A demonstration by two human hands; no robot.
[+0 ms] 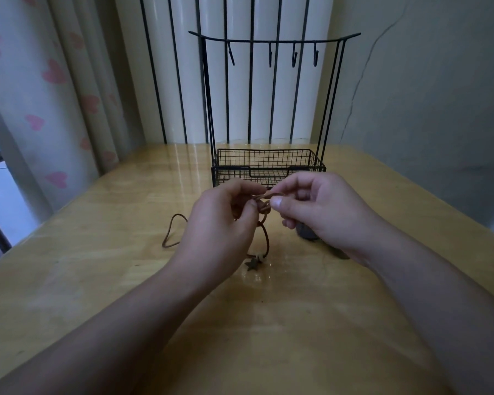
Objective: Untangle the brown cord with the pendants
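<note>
The brown cord (266,235) is bunched into a knot between my two hands, just above the wooden table (97,275). My left hand (223,223) pinches the tangle from the left, and my right hand (317,206) pinches a loop of it between thumb and forefinger. A strand hangs down from the knot to a small bead and a dark star pendant (253,264) lying on the table. Another loop of the cord lies on the table to the left of my left hand. Part of the cord is hidden behind my fingers.
A black wire stand with a mesh basket (265,166) and several hooks on its top bar (274,41) stands just behind my hands. A dark object (307,233) lies under my right hand, mostly hidden. Curtains hang at the left; a wall is at the right.
</note>
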